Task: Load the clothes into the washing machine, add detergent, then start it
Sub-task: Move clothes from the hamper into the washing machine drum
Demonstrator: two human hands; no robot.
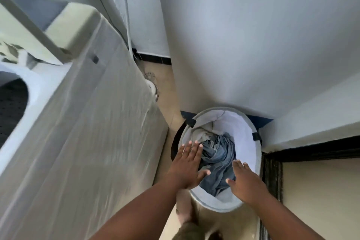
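A round grey laundry basket [251,132] with black handles stands on the floor against the wall. Blue denim clothes [220,158] and a pale garment [198,132] lie inside it. My left hand [187,165] hovers over the basket's left rim, fingers straight and spread. Over the near right rim my right hand [245,181] is spread flat too. Neither hand holds anything. The top-loading washing machine [78,122] stands at the left, wrapped in plastic film, its lid raised and its dark drum [11,107] showing at the left edge.
White walls [253,35] close in behind the basket. A hose [126,15] runs down the corner to a floor drain [150,75]. A black door threshold [272,173] lies to the right of the basket. Beige floor [321,191] shows beyond it.
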